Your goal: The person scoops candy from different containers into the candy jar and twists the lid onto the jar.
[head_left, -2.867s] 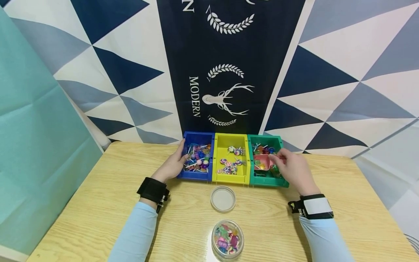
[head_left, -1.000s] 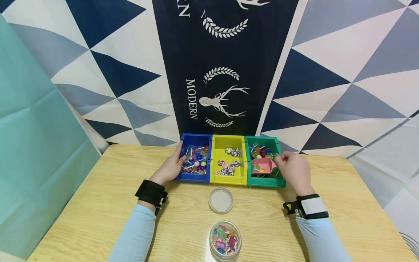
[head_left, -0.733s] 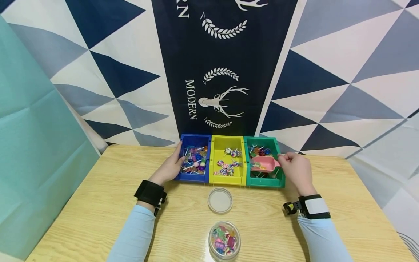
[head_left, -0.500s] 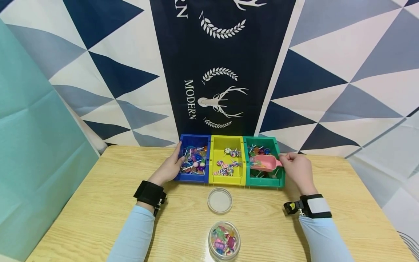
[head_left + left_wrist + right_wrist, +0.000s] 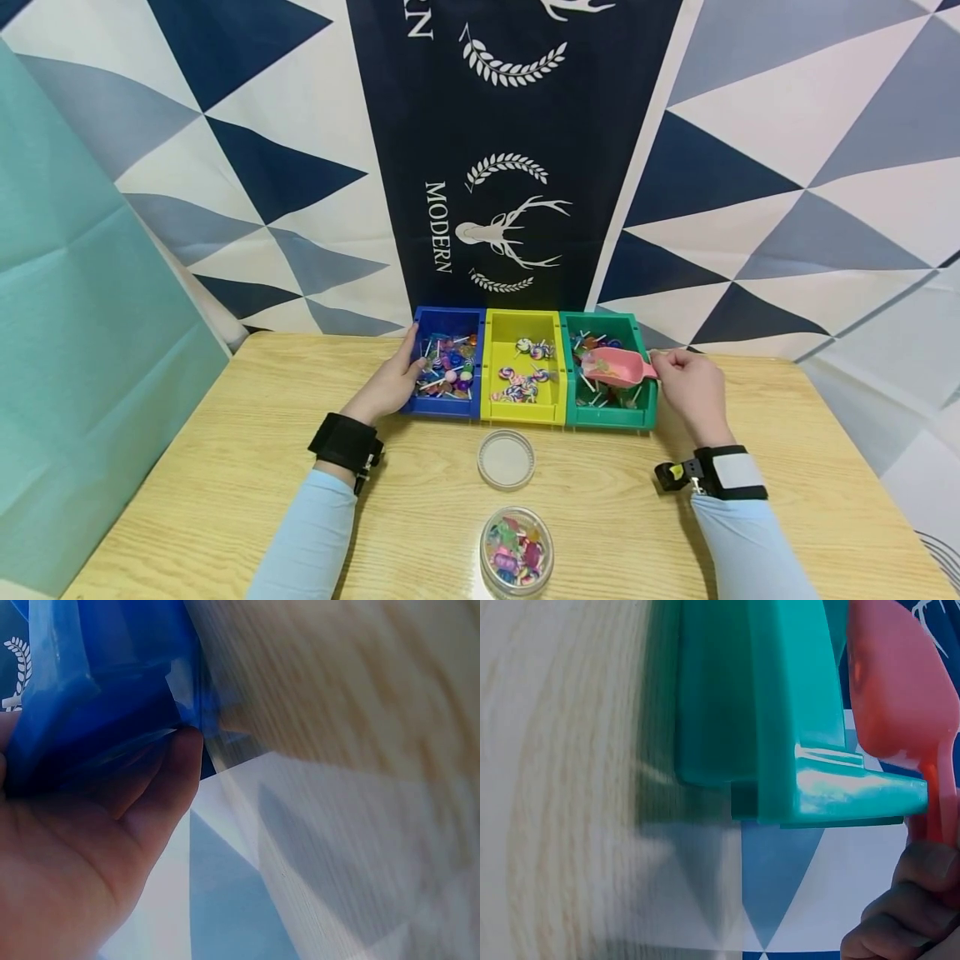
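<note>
I see the right hand [image 5: 687,390] pinching the handle of a pink scoop [image 5: 618,368], its fingers curled in close, just outside the right edge of the green bin [image 5: 611,418]. The scoop's bowl sits over that bin, pointing left, with a few yellow and green sweets in it. My right wrist view shows the bowl above the bin's rim; whether the handle touches the rim, I can't tell. Under the scoop I make out white sticks and coloured candies [image 5: 600,398].

The left hand [image 5: 387,381] grips the outer side of the blue bin [image 5: 450,317], thumb over the rim, and my left wrist view shows fingers bent against its blue plastic. That bin holds a mixed heap of candies. Between the two, touching both, stands the yellow bin [image 5: 510,333] with swirled lollipops [image 5: 522,386] on its floor.

On the counter [image 5: 622,517], nearer me, a round lid [image 5: 506,460] lies flat in front of the yellow bin, and nearer yet stands a clear jar [image 5: 517,589] filled with colourful sweets
</note>
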Motion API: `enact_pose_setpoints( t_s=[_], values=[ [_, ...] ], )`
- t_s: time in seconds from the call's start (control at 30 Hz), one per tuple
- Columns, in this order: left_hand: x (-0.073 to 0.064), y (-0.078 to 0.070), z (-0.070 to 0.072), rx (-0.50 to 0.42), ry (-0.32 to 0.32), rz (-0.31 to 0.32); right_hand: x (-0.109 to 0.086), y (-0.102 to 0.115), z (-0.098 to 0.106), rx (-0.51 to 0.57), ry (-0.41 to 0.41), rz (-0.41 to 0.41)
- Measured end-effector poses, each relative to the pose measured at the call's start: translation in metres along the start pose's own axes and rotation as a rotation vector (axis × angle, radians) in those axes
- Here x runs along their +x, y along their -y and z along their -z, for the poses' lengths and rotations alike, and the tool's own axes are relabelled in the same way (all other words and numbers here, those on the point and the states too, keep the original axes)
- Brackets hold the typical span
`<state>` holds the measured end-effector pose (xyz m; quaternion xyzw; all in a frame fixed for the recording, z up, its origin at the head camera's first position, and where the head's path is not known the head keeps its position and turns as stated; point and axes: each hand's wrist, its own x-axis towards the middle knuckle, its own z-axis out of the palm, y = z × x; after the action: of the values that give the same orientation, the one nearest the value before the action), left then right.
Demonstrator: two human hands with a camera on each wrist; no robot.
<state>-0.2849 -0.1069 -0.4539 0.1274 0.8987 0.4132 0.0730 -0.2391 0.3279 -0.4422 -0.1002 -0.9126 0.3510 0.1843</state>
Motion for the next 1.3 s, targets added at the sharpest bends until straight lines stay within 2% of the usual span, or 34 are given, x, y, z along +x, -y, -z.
enact_pose_setpoints(
  t_s=[0.17, 0.27, 0.43, 0.6, 0.8, 0.97, 1.17, 1.3],
  values=[
    [0.0, 0.0, 0.0, 0.002, -0.002, 0.007, 0.0, 0.001, 0.0, 0.037, -0.058, -0.071],
    [0.0, 0.0, 0.0, 0.005, -0.003, 0.006, -0.001, 0.003, 0.0, 0.085, -0.064, -0.129],
    [0.0, 0.002, -0.001, 0.009, -0.009, 0.004, -0.002, 0.007, 0.002, 0.227, -0.01, -0.204],
    [-0.001, 0.001, -0.001, 0.006, -0.007, 0.002, -0.004, 0.016, 0.006, 0.329, 0.047, -0.216],
    [0.0, 0.0, -0.001, 0.012, -0.006, -0.013, -0.009, 0.032, 0.013, 0.357, 0.117, -0.125],
    [0.0, 0.0, -0.001, 0.003, -0.008, -0.007, -0.017, 0.049, 0.021, 0.345, 0.214, -0.031],
    [0.001, 0.002, -0.002, 0.005, -0.006, -0.011, -0.026, 0.065, 0.023, 0.329, 0.399, 0.139],
    [0.001, 0.003, -0.001, 0.003, -0.007, -0.007, -0.034, 0.076, 0.023, 0.311, 0.557, 0.255]
  ],
)
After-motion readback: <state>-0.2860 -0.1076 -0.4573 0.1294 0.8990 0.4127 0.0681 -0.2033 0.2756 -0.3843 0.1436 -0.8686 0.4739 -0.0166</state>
